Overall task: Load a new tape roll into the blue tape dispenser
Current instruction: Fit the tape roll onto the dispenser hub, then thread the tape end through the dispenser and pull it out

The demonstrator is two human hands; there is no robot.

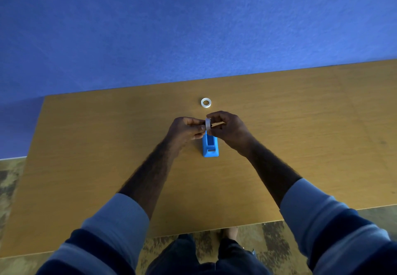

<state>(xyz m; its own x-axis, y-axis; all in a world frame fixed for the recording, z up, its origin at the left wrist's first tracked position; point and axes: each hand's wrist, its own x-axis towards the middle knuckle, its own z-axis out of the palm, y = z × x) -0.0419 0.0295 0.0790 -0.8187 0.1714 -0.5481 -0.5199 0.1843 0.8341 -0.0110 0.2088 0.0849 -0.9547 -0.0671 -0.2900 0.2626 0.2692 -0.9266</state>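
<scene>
The blue tape dispenser (210, 146) stands on the wooden table (300, 135), its far end hidden under my hands. Just above that far end I hold a white tape roll (207, 123) upright, edge toward me, with a small dark hub showing at its centre. My left hand (186, 129) pinches the roll from the left with curled fingers. My right hand (227, 127) grips it from the right, fingers arched over the top. A second white ring (206, 102) lies flat on the table beyond my hands.
The table's far edge meets a blue wall (193, 27). Its near edge runs just in front of my legs, with patterned floor (12, 180) visible to the left and below.
</scene>
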